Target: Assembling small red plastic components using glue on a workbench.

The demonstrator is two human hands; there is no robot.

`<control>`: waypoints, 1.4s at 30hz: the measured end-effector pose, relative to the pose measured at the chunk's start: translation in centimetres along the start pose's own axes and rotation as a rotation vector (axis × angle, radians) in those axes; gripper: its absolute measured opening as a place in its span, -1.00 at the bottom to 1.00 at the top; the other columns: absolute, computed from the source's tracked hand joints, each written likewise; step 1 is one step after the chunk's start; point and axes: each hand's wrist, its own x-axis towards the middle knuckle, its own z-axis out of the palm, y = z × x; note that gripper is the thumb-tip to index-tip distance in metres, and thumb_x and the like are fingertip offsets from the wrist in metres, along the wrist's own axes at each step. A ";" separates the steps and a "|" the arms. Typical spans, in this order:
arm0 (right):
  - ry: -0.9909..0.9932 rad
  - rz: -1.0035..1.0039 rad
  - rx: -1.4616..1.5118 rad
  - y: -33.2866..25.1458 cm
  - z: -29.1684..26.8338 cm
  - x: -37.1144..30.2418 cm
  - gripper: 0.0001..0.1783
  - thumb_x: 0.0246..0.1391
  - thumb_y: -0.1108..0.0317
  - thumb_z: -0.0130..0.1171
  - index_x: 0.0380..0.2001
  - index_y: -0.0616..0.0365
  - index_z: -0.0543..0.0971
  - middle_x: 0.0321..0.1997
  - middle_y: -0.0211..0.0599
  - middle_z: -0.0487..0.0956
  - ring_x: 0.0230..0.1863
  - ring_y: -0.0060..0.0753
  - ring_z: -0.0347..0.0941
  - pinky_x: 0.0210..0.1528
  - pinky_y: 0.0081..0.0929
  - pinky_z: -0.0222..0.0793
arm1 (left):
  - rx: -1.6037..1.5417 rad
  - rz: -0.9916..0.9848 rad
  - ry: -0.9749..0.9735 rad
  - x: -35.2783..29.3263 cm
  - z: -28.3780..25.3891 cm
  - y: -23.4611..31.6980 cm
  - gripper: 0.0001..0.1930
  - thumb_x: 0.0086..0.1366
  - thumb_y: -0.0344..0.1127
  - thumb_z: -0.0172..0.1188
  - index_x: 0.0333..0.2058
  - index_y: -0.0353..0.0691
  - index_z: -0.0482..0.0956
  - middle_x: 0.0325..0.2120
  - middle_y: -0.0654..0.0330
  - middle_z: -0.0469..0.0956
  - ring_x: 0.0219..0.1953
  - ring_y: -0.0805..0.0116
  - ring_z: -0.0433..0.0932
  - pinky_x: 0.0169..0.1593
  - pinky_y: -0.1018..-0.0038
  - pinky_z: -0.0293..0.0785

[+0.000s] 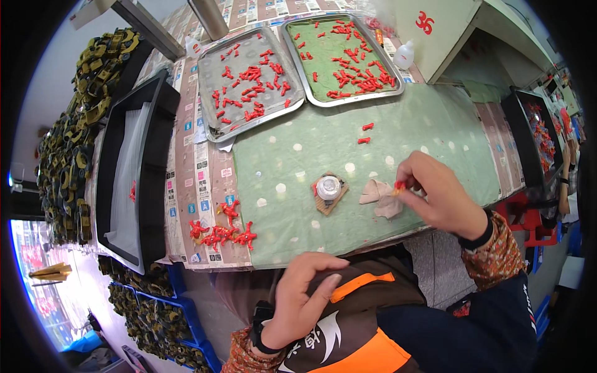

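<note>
My right hand is above the near right part of the green cloth, its thumb and forefinger closed on a small red and yellow piece. A crumpled beige cloth scrap lies just under those fingertips. To its left, a small silver round pot stands on a cardboard square. Over my lap, at the table's front edge, my left hand is held with nothing in it, thumb apart from the fingers. Two small red pieces lie farther out on the green cloth. Several assembled red figures are grouped at the near left.
Two metal trays, one grey-lined and one green-lined, hold many red pieces at the back. A long black bin stands left. At right are a pale cabinet, a white squeeze bottle and another black bin.
</note>
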 end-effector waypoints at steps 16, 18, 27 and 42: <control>0.041 -0.818 -0.125 -5.2 5.3 -1.4 -0.75 -0.03 0.27 0.28 -0.26 0.07 0.56 -0.27 -0.38 0.52 -0.17 -0.36 0.55 -0.30 -0.49 0.43 | -1.164 -0.479 -0.053 -0.4 2.3 -2.3 -0.81 0.53 -0.29 0.14 -0.02 -0.26 0.57 -0.18 0.31 0.58 -0.12 0.50 0.53 0.08 0.45 0.46; -0.025 -0.819 -0.115 -5.1 5.1 -1.0 -0.75 -0.03 0.28 0.27 -0.26 0.08 0.56 -0.26 -0.37 0.53 -0.17 -0.34 0.55 -0.29 -0.45 0.45 | -1.163 -0.478 -0.025 -0.4 2.2 -2.5 -0.83 0.52 -0.30 0.15 -0.03 -0.24 0.56 -0.15 0.27 0.60 -0.10 0.48 0.56 0.10 0.43 0.49; 0.216 -0.282 -0.121 2.1 -0.5 8.3 -0.84 0.02 0.54 0.24 -0.28 0.21 0.56 -0.26 -0.10 0.57 -0.22 0.04 0.53 -0.20 -0.16 0.48 | -1.015 -0.335 0.193 -1.0 0.0 -3.5 -0.79 0.49 -0.36 0.13 0.02 -0.26 0.43 -0.08 -0.06 0.63 -0.18 0.33 0.67 0.02 0.34 0.63; 0.169 0.158 -0.355 10.7 -2.3 20.6 -0.89 0.00 0.42 0.23 -0.41 0.22 0.63 -0.39 -0.06 0.64 -0.30 0.01 0.59 -0.23 -0.14 0.46 | -0.832 -0.299 0.285 -0.8 -1.1 -4.8 -0.79 0.50 -0.38 0.13 0.02 -0.31 0.43 -0.12 -0.07 0.66 -0.30 0.34 0.66 -0.10 0.43 0.60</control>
